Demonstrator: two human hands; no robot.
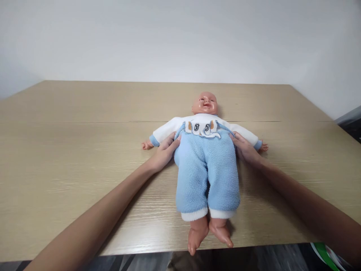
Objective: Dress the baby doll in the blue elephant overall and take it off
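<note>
A baby doll [207, 165] lies on its back on the wooden table, head toward the wall and bare feet near the front edge. It wears a white top and fuzzy light blue overalls with an elephant face on the chest. My left hand [166, 150] grips the doll's side at the waist, thumb on the blue cloth. On the opposite side, my right hand [245, 148] holds the waist in the same way, below the doll's outstretched arm. Fingertips of both hands are partly hidden behind the doll's body and clothing.
The light wooden table [84, 188] has a thin seam running across it. A pale wall [169, 41] rises behind the table. Past the right edge there is a dark object [351, 122], and something green and white [324, 254] shows below the front edge at right.
</note>
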